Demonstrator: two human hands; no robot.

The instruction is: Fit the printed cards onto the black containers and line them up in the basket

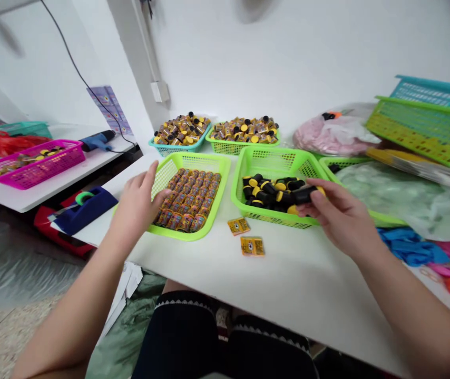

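Observation:
My right hand (pixel 338 213) is closed on a small black tube with a yellow cap (pixel 306 195), held over the front right corner of a green basket (pixel 276 160) with several such black tubes. My left hand (pixel 140 202) rests at the left edge of a shallow green tray (pixel 213 210), fingers curled over rows of labelled tubes (pixel 189 200); whether it grips one is hidden. Two small yellow labels (pixel 245 236) lie on the white table in front of the tray and the basket.
A teal basket (pixel 162 147) and a green basket (pixel 228 148) of labelled tubes stand at the back. Plastic bags, stacked baskets (pixel 426 126) and blue gloves (pixel 410 247) crowd the right. A pink basket (pixel 31 176), a glue gun (pixel 96 141) and a blue tape dispenser (pixel 82 208) are left.

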